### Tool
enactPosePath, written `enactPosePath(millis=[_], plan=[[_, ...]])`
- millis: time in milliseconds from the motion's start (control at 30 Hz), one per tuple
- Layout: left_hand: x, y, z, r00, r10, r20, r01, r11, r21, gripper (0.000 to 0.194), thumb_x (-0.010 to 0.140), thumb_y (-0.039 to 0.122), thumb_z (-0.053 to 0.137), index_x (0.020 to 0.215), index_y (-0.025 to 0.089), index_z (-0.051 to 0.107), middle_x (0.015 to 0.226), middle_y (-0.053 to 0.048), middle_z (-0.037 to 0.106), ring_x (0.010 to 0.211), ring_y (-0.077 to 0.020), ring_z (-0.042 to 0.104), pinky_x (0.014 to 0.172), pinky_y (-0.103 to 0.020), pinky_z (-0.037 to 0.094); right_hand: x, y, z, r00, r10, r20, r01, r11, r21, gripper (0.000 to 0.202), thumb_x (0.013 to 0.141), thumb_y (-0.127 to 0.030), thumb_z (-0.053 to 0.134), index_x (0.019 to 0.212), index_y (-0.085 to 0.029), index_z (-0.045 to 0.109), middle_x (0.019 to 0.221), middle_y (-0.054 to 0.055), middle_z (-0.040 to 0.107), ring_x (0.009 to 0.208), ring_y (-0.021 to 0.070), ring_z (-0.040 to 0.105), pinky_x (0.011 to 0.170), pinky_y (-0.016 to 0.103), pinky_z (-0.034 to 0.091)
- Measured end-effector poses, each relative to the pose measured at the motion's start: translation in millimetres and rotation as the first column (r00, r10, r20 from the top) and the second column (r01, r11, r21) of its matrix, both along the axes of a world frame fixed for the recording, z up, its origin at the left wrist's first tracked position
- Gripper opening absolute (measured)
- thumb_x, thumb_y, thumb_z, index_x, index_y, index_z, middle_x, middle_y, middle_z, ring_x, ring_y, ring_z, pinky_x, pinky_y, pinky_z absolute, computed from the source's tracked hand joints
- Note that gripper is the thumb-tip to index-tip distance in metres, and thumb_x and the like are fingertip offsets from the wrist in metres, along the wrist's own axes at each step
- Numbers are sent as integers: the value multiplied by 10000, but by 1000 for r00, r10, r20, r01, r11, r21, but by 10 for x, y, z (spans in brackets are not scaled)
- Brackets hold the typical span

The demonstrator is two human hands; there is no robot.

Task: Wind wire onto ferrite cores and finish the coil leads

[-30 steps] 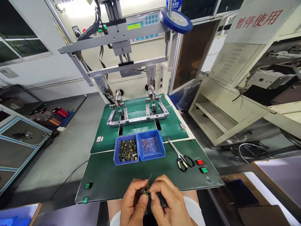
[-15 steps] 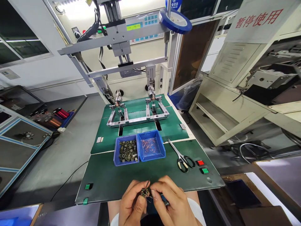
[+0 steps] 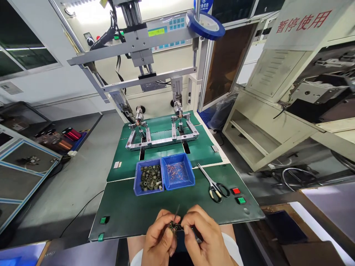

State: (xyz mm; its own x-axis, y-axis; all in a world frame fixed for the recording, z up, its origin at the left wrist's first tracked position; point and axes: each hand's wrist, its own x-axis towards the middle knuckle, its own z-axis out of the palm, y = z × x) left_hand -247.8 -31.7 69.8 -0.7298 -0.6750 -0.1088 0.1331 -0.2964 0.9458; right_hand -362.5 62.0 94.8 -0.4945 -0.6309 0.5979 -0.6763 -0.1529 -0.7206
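My left hand [image 3: 161,238] is closed around a small slotted stator core [image 3: 173,226], dark with brassy teeth, held between thumb and fingers above the table's front edge. A thin dark pointed strip [image 3: 177,211] sticks up from the core; its lower end is hidden. Beside it, my right hand [image 3: 203,236] pinches a thin wire [image 3: 180,226] at the core's right side. Something greyish shows under the right palm, too hidden to name. Ahead of the hands, a blue-purple bin [image 3: 135,184] holds many similar cores. Copper wire scraps lie in the blue bin [image 3: 191,173] next to it.
Scissors [image 3: 213,186] lie on the green table [image 3: 124,207], right of the bins. Red [image 3: 236,191] and green [image 3: 241,200] buttons sit at the right, another green button [image 3: 103,220] at the left. Behind the bins stands a metal winding fixture [image 3: 163,141]. Blue tape [image 3: 206,27] hangs above.
My left hand and the core have shifted slightly right, and the core has turned a little. The thin strip stands higher. My right fingertips stay close to the core's side.
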Motion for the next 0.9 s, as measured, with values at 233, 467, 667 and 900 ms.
enactPosePath(millis=[233, 467, 667, 900], plan=[[-59, -53, -58, 999, -33, 3, 33, 991, -126, 306, 825, 518, 671, 952, 260, 777, 890, -32, 601, 565, -93, 492, 500, -228, 396, -15, 134, -103, 966, 132, 224, -130, 991, -21, 143, 842, -132, 465, 741, -219, 518, 660, -37, 467, 513, 95, 436, 455, 206, 335], [-139, -100, -218, 926, -298, -232, 373, 814, 445, 250, 804, 416, 741, 965, 228, 777, 520, 46, 455, 431, -36, 328, 433, -170, 277, 16, 216, -173, 917, 247, 312, -220, 968, -121, 276, 961, -368, 457, 741, -219, 532, 653, -28, 452, 553, 114, 455, 497, 222, 346], [-97, -212, -115, 863, -220, -455, 479, 646, 594, 288, 794, 447, 740, 920, 190, 708, 731, 63, 456, 419, -3, 140, 391, -164, 216, -11, 186, -238, 749, 271, 605, -165, 960, -226, 361, 940, -478, 520, 708, -201, 531, 686, -31, 399, 548, 95, 356, 479, 218, 291], [76, -514, -276, 899, -63, -434, 324, 762, 560, 280, 804, 417, 741, 940, 174, 712, 618, 88, 300, 457, -32, 140, 424, -172, 229, -330, 836, -214, 227, 439, 869, -35, 896, -444, 316, 846, -491, 649, 746, -221, 518, 748, -25, 534, 401, 16, 108, 354, 208, 162]])
